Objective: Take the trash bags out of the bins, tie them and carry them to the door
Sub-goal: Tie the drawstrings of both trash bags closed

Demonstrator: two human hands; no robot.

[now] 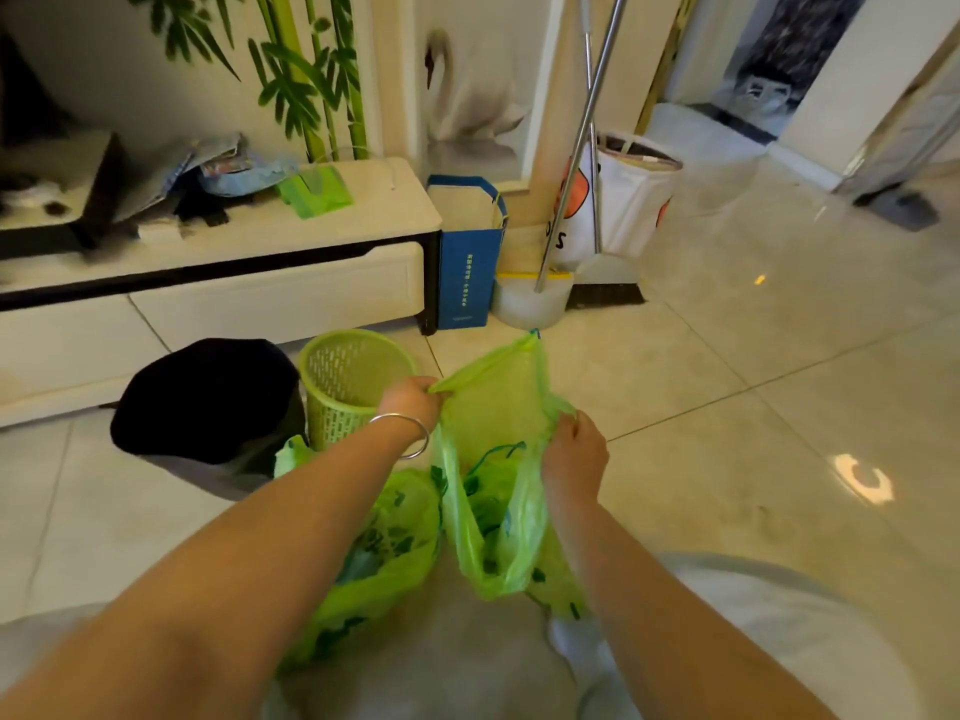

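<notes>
A translucent green trash bag [493,418] hangs in front of me, its mouth pulled wide. My left hand [410,400] pinches the left edge of the rim. My right hand [574,449] pinches the right edge. A dark drawstring loop shows inside the bag. A second green bag [379,553] with dark leaf prints lies on the floor under my left forearm. Behind my left hand stands a green mesh bin [353,376] with no liner. Left of it is a bin lined with a black bag [208,397].
A low white TV cabinet [234,283] runs along the left. A blue paper bag [467,252], a white bucket with a metal mop pole [530,298] and a white laundry basket [623,200] stand by the wall. Tiled floor stretches right toward a doorway [753,96].
</notes>
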